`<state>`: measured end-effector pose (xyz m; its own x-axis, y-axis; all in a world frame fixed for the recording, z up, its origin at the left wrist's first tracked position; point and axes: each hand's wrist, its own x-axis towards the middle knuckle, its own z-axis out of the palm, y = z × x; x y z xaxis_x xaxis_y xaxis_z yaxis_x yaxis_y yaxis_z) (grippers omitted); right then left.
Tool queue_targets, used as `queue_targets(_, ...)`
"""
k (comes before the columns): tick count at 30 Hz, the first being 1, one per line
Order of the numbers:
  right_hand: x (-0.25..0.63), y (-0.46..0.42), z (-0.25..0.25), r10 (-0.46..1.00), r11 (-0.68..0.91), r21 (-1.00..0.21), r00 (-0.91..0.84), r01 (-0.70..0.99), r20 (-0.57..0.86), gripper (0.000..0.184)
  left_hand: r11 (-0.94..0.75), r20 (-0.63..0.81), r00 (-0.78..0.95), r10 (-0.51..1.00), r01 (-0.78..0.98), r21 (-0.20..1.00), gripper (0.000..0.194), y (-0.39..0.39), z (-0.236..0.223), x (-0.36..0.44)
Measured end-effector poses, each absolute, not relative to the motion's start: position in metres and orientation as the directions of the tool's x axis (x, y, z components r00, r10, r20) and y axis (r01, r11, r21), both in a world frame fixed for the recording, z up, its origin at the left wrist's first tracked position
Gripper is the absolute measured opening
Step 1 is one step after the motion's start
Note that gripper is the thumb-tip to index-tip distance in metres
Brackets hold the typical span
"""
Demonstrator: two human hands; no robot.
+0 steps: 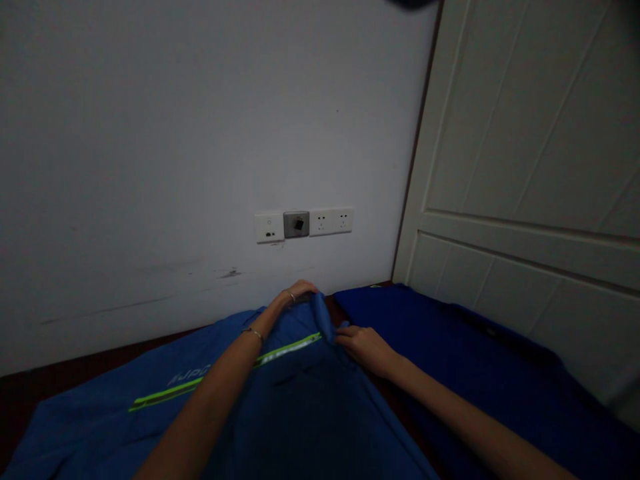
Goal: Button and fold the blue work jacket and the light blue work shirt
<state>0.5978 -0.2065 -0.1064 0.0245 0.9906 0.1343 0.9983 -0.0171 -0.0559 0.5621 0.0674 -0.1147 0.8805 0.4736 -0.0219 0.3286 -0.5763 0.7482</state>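
A blue garment (300, 400) lies spread in front of me, crossed by a lime-green and silver reflective strip (290, 348) and marked with pale lettering (189, 376). Its right edge is gathered into a narrow fold (323, 317) between my hands. My left hand (301, 289), with a thin bracelet at the wrist, is closed on the far end of that fold. Lower down, my right hand (357, 339) pinches the edge near the strip's end. Part of the lettering and strip is hidden behind my left forearm.
Darker blue cloth (440, 347) lies to the right, beside a white panelled door (525, 133). Dark red surface (30, 380) shows at the left, along the scuffed white wall (200, 133). Wall sockets (331, 222) are set low, just beyond my hands.
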Motion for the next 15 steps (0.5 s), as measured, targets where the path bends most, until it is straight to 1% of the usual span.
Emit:
queue_targets(1, 0.597, -0.209, -0.109, 0.99, 0.029, -0.094, -0.015, 0.995, 0.142, 0.032, -0.544, -0.062, 0.881, 0.469, 0.344, 0.765, 0.03, 0.068, -0.115, 0.557)
queue_targets(2, 0.596, -0.212, -0.112, 0.986, 0.081, -0.133, -0.06, 0.988, 0.156, 0.035, -0.536, -0.105, 0.88, 0.463, 0.373, 0.757, 0.033, 0.068, -0.116, 0.554)
queue_targets(3, 0.595, -0.213, -0.116, 0.98, 0.125, -0.176, -0.093, 0.976, 0.177, 0.038, -0.549, -0.145, 0.878, 0.457, 0.406, 0.73, 0.036, 0.068, -0.118, 0.551)
queue_targets(5, 0.595, -0.215, -0.122, 0.966, 0.144, -0.289, -0.071, 0.946, 0.248, 0.043, -0.609, -0.208, 0.876, 0.435, 0.457, 0.649, 0.036, 0.065, -0.121, 0.548)
queue_targets(7, 0.598, -0.211, -0.129, 0.939, 0.114, -0.437, 0.047, 0.892, 0.341, 0.04, -0.647, -0.237, 0.879, 0.414, 0.467, 0.603, 0.028, 0.063, -0.124, 0.547)
queue_targets(9, 0.603, -0.202, -0.135, 0.887, 0.062, -0.603, 0.234, 0.795, 0.398, 0.028, -0.639, -0.231, 0.886, 0.403, 0.453, 0.622, 0.014, 0.061, -0.125, 0.548)
queue_targets(10, 0.606, -0.196, -0.139, 0.854, 0.033, -0.677, 0.332, 0.735, 0.402, 0.024, -0.627, -0.217, 0.888, 0.406, 0.443, 0.641, 0.006, 0.061, -0.125, 0.549)
queue_targets(11, 0.609, -0.188, -0.143, 0.817, 0.002, -0.736, 0.424, 0.677, 0.392, 0.024, -0.617, -0.197, 0.886, 0.419, 0.437, 0.655, 0.003, 0.061, -0.124, 0.551)
queue_targets(13, 0.616, -0.172, -0.15, 0.745, -0.086, -0.801, 0.572, 0.593, 0.344, 0.035, -0.604, -0.157, 0.875, 0.458, 0.436, 0.667, 0.008, 0.062, -0.121, 0.555)
queue_targets(15, 0.623, -0.157, -0.154, 0.706, -0.199, -0.794, 0.646, 0.575, 0.291, 0.05, -0.598, -0.129, 0.863, 0.488, 0.439, 0.671, 0.01, 0.065, -0.118, 0.561)
